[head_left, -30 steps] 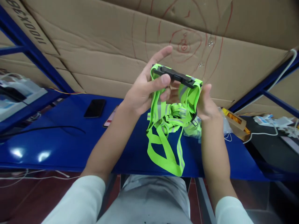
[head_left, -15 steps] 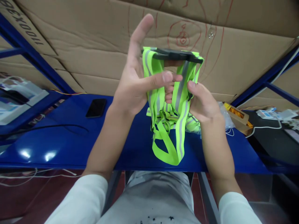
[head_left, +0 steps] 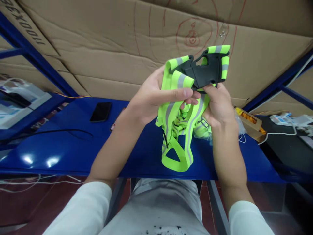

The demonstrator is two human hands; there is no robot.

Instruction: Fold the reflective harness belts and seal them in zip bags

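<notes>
Between my two hands, above the blue table, a neon-yellow reflective strap (head_left: pixel 168 109) with a grey stripe is held up. Its black side-release buckle (head_left: pixel 204 70) faces me, the two halves joined, tilted up to the right. My left hand (head_left: pixel 156 98) is closed round the strap on the buckle's left side, thumb lying across the front. My right hand (head_left: pixel 220 101) pinches the strap just below the buckle's right half; some of its fingers are hidden behind. A loop of the strap hangs toward the table's front edge. Behind lies a heap of similar straps (head_left: pixel 202 129), partly in clear plastic.
A black phone (head_left: pixel 100 112) lies on the blue table (head_left: pixel 73 147) at left, with a black cable (head_left: pixel 68 131) nearby. To the right stands an open cardboard box (head_left: pixel 250 124). Cardboard sheets (head_left: pixel 105 49) form the back wall, between blue metal posts (head_left: pixel 41 55).
The buckle has turned from edge-on to face me and shifted right. My left thumb and fingers, spread before, have closed on the strap. My right hand has moved up slightly.
</notes>
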